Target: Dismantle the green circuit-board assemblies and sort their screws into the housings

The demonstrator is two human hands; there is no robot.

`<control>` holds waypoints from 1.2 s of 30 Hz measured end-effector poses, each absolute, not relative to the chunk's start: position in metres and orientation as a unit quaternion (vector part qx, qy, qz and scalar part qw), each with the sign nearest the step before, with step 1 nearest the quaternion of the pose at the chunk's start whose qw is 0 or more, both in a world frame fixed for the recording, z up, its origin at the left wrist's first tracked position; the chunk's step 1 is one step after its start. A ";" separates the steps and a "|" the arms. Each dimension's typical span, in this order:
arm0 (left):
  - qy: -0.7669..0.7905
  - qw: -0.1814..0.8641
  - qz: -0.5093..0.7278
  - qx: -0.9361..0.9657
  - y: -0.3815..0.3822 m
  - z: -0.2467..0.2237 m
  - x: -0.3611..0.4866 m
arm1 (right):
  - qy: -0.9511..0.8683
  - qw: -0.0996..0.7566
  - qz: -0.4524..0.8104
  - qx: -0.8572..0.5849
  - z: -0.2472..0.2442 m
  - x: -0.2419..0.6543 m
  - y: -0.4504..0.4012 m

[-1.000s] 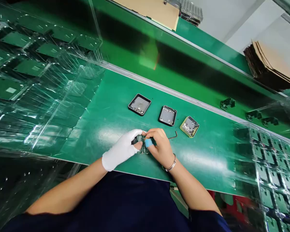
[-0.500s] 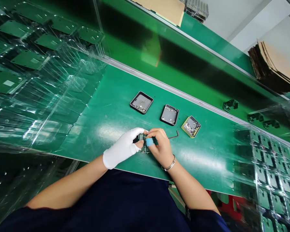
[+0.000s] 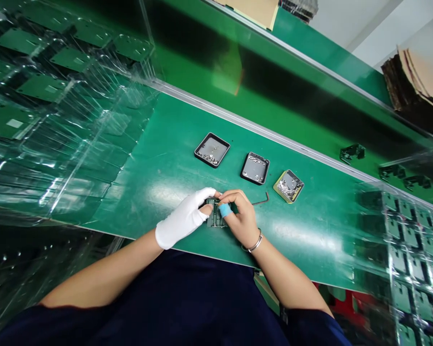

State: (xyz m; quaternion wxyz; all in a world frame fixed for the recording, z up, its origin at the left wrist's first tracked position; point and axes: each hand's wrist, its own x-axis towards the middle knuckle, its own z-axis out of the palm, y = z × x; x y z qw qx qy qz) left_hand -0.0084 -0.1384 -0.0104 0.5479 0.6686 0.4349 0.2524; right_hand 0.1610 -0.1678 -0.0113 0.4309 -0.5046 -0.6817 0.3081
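A small dark green metal-and-board assembly (image 3: 216, 220) sits between my hands near the table's front edge. My left hand (image 3: 187, 214), in a white glove with bare fingertips, is closed on its left side. On the right side, my right hand (image 3: 239, 214) pinches at the upper part of the assembly; blue tape wraps its thumb and a metal bangle circles the wrist. Whether a tiny part is between those fingertips is hidden. Just beyond my right hand lies an L-shaped hex key (image 3: 267, 197).
Three small trays of metal parts stand beyond my hands: a left tray (image 3: 212, 150), a middle tray (image 3: 255, 168) and a yellow-sided tray (image 3: 289, 186). Clear plastic trays (image 3: 57, 96) with green plates fill the left; more blister trays (image 3: 400, 240) stand right. A ledge (image 3: 274, 129) runs behind.
The view has shifted slightly, so the trays sit a little farther right. Both hands stay at the assembly, and more of its lower front shows between them.
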 end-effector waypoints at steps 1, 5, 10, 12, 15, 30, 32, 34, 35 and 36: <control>0.435 0.549 0.249 0.669 -0.138 -0.011 -0.009 | -0.675 0.437 0.316 -0.503 -0.012 0.161 -0.168; 0.425 0.551 0.248 0.674 -0.139 -0.010 -0.009 | -0.666 0.452 0.325 -0.496 -0.013 0.158 -0.168; 0.442 0.536 0.259 0.671 -0.138 -0.007 -0.006 | -0.689 0.425 0.309 -0.499 -0.012 0.159 -0.167; 0.455 0.533 0.264 0.663 -0.138 -0.006 -0.003 | -0.669 0.430 0.349 -0.496 -0.013 0.160 -0.167; 0.463 0.533 0.275 0.653 -0.138 -0.007 0.000 | -0.606 0.444 0.430 -0.499 -0.013 0.162 -0.167; 0.522 0.429 0.425 0.602 -0.123 -0.005 -0.025 | -0.725 0.323 0.357 -0.493 -0.010 0.183 -0.182; 0.539 0.429 0.398 0.605 -0.119 -0.005 -0.028 | -0.769 0.268 0.318 -0.486 -0.004 0.182 -0.187; 0.551 0.418 0.362 0.625 -0.116 -0.009 -0.029 | -0.752 0.295 0.308 -0.503 0.000 0.190 -0.177; 0.556 0.409 0.342 0.638 -0.115 -0.012 -0.028 | -0.725 0.326 0.306 -0.525 0.002 0.201 -0.165; 0.557 0.398 0.319 0.655 -0.113 -0.016 -0.028 | -0.685 0.361 0.298 -0.559 0.004 0.216 -0.149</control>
